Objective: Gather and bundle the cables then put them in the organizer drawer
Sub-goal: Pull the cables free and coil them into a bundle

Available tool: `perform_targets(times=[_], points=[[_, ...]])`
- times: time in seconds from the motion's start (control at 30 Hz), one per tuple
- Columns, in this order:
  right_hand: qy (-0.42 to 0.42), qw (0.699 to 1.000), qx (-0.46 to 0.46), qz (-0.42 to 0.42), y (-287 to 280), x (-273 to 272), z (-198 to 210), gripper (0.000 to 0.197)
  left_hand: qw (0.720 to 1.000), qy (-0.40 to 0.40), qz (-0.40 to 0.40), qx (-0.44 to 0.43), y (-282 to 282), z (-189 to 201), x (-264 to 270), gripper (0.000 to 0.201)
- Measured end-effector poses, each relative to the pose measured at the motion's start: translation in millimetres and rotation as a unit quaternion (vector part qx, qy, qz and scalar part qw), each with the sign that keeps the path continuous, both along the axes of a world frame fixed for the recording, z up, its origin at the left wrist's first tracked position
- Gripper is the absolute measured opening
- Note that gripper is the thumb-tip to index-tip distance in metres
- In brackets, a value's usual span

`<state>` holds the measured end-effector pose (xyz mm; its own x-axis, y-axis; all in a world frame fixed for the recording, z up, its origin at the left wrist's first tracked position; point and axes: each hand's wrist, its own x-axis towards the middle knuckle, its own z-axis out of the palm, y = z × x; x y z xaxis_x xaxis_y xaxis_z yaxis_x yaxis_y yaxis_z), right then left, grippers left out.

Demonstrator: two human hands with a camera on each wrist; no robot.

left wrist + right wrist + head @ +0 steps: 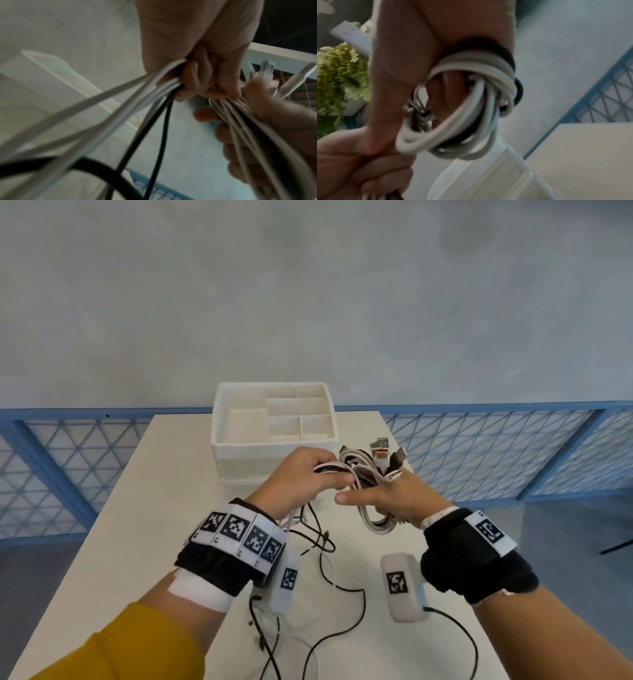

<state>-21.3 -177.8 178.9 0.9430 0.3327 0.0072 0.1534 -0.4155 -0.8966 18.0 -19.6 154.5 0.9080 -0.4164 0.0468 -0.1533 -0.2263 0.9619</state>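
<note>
A white compartmented organizer drawer (219, 422) stands at the far end of the table, just beyond my hands. My left hand (301, 477) grips a few white and black cable strands (154, 92) in its curled fingers. They run over to my right hand (404, 501), where a coil of white and black cables (373, 518) is looped round the palm and fingers. The coil (471, 121) fills the right wrist view. That hand's thumb points left. USB plugs (383, 453) stick up above the coil. Loose cable tails (329, 577) trail down onto the table.
The cream table (137, 525) is narrow, with a blue mesh railing (479, 446) behind and beside it. Thin black leads (455, 631) run from the wrist cameras near the front edge. A green plant (337, 75) shows in the right wrist view.
</note>
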Motion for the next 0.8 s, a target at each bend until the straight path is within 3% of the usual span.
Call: perform_targets(times=[0.13,0.2,0.3,0.4,0.53,0.7,0.8], points=[[0.036,0.998,0.007,-0.059,3.3,3.6,-20.8,0.006,0.999,-0.019,0.009,-0.035,8.1,-4.1,-3.4,0.016],[0.054,0.996,0.036,-0.066,-0.1,8.4,-22.9,0.013,0.999,-0.009,-0.009,-0.037,20.8,-13.4,0.2,0.02],[0.124,0.962,0.224,-0.094,-7.0,19.2,-8.7,0.02,0.993,-0.061,0.042,0.092,39.3,-44.7,8.6,0.023],[0.131,0.918,0.348,-0.135,-11.1,29.1,4.1,0.016,0.981,-0.109,0.131,0.095,46.6,-70.9,4.7,0.029],[0.106,0.898,0.387,-0.182,-12.3,35.3,7.4,0.022,0.954,-0.192,0.209,0.091,57.5,-93.1,1.6,0.041],[0.07,0.873,0.427,-0.225,-19.6,48.6,8.1,0.017,0.963,-0.213,0.159,0.041,67.6,-96.5,-12.5,0.042],[0.057,0.877,0.419,-0.23,-18.6,50.4,8.1,0.016,0.947,-0.244,0.186,0.098,77.7,-99.0,-15.6,0.05]])
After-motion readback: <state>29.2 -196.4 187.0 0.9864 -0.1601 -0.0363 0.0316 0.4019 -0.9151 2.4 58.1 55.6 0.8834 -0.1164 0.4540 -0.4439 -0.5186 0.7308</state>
